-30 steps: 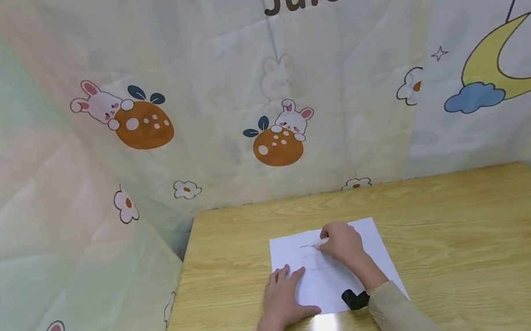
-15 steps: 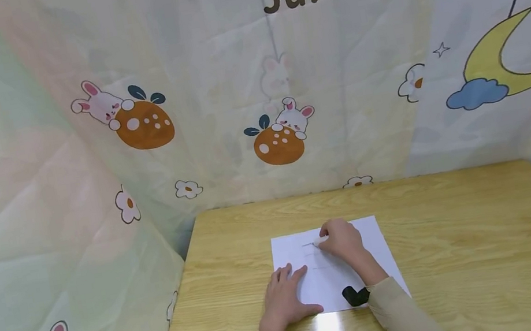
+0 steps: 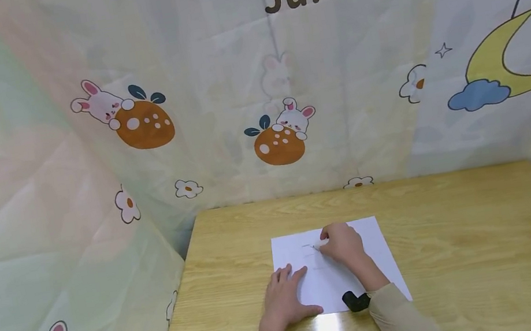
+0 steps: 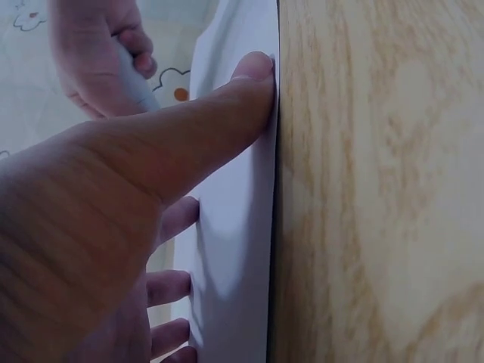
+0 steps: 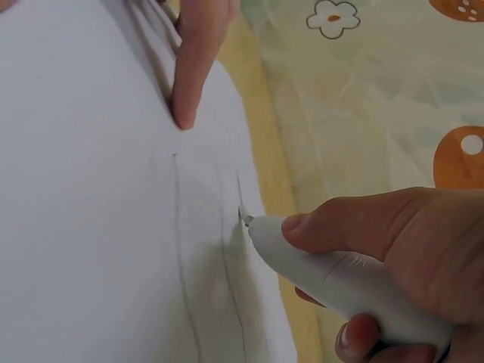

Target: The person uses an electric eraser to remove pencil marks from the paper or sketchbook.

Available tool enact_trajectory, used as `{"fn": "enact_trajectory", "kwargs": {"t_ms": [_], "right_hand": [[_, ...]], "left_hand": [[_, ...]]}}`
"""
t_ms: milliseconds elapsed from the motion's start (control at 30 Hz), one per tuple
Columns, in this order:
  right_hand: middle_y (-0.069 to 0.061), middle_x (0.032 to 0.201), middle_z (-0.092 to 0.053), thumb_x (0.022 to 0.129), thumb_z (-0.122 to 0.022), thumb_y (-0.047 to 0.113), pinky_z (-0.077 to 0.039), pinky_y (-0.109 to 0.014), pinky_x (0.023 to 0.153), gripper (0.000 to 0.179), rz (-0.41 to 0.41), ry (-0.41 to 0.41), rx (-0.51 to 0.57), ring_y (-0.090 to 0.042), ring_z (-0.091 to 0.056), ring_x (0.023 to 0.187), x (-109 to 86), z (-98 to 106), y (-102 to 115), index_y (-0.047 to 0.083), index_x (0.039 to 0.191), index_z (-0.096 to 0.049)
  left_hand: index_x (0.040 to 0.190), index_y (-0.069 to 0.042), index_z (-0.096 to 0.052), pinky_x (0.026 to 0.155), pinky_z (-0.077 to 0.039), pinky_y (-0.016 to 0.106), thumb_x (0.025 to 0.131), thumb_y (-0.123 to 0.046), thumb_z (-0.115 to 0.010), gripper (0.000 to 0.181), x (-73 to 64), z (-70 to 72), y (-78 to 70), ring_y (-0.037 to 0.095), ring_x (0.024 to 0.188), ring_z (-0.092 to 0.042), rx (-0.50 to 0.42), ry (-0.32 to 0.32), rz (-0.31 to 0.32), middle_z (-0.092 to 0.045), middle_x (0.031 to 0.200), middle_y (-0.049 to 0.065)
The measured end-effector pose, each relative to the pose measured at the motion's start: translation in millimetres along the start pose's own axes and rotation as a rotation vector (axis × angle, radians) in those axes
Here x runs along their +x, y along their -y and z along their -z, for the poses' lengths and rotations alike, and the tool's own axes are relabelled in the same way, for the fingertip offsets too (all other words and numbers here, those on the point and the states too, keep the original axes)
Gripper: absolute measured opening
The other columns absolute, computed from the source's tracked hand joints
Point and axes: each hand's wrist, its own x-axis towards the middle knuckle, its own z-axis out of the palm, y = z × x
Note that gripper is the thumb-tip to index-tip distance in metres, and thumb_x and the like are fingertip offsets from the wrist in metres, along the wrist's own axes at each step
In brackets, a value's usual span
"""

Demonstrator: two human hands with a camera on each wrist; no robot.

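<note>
- Far left, the printed backdrop [image 3: 85, 190] runs out of the head view, its lowest bunny cut off at the bottom.
- The left hand [image 3: 285, 300] rests on the near left part of a white sheet [image 3: 328, 289], fingers spread, thumb apart along the near edge; its sleeve leaves the frame below.
- The sheet lies on the tabletop [image 3: 467, 237], partly hidden under both hands.
- Thin dark lines [image 5: 178, 242] mark the sheet, faint from above; the right wrist view shows three, two running off its bottom edge.
- A pale pen-like tool [image 5: 333, 280] points at the third line; whether its tip touches the paper is hard to tell.
- The right hand [image 3: 344, 243] pinches that tool between thumb and fingers, the latter largely hidden behind it.
</note>
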Motion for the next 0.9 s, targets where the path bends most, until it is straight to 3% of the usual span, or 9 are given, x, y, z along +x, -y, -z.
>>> {"fn": "enact_trajectory", "kwargs": {"t_ms": [100, 300, 467, 633, 800, 900], "right_hand": [[-0.003, 0.082, -0.068, 0.076, -0.079, 0.020, -0.048, -0.035, 0.054, 0.014, 0.020, -0.015, 0.006, -0.018, -0.055, 0.063, 0.7, -0.5, 0.5, 0.010, 0.084, -0.073], [-0.002, 0.082, -0.068, 0.074, -0.082, 0.022, -0.048, -0.035, 0.054, 0.016, -0.024, -0.007, -0.008, -0.017, -0.056, 0.062, -1.2, -3.3, -1.3, 0.011, 0.082, -0.073], [-0.002, 0.082, -0.068, 0.076, -0.080, 0.022, -0.049, -0.036, 0.054, 0.016, 0.022, -0.020, -0.004, -0.018, -0.056, 0.063, 3.5, -2.7, 1.8, 0.010, 0.084, -0.073], [0.000, 0.083, -0.068, 0.074, -0.082, 0.023, -0.049, -0.034, 0.055, 0.016, -0.027, 0.022, -0.008, -0.016, -0.056, 0.063, 2.0, -3.3, 0.6, 0.011, 0.083, -0.073], [-0.002, 0.084, -0.069, 0.075, -0.079, 0.022, -0.050, -0.035, 0.056, 0.016, 0.021, -0.009, 0.020, -0.017, -0.058, 0.065, 3.7, -4.4, -0.2, 0.010, 0.085, -0.073], [-0.002, 0.083, -0.068, 0.074, -0.081, 0.023, -0.049, -0.035, 0.056, 0.016, -0.006, 0.007, 0.015, -0.016, -0.057, 0.065, 2.0, -3.9, -1.5, 0.011, 0.083, -0.073]], "left_hand": [[0.142, -0.025, -0.051, 0.105, -0.033, 0.053, 0.062, -0.070, -0.077, 0.096, -1.1, 0.7, 0.1, 0.037, 0.132, -0.035, -0.005, -0.012, -0.004, -0.041, 0.146, 0.016], [0.143, -0.024, -0.051, 0.105, -0.033, 0.053, 0.062, -0.071, -0.076, 0.096, -2.1, 3.4, -0.6, 0.038, 0.132, -0.035, -0.006, 0.008, 0.002, -0.041, 0.146, 0.016], [0.142, -0.024, -0.050, 0.106, -0.033, 0.052, 0.063, -0.070, -0.077, 0.095, -0.9, 4.8, -1.0, 0.037, 0.132, -0.035, -0.010, 0.005, 0.003, -0.041, 0.146, 0.015], [0.143, -0.025, -0.050, 0.104, -0.034, 0.054, 0.062, -0.070, -0.077, 0.096, -1.3, 3.2, -0.9, 0.038, 0.131, -0.036, -0.005, 0.023, 0.000, -0.041, 0.146, 0.016], [0.142, -0.025, -0.051, 0.105, -0.034, 0.052, 0.062, -0.071, -0.076, 0.096, -0.2, 3.0, 0.7, 0.037, 0.130, -0.036, 0.006, -0.001, -0.008, -0.042, 0.145, 0.015], [0.142, -0.025, -0.051, 0.105, -0.034, 0.052, 0.061, -0.072, -0.076, 0.096, -0.1, 2.9, 0.7, 0.037, 0.130, -0.037, 0.006, 0.001, -0.008, -0.043, 0.145, 0.015]]}}
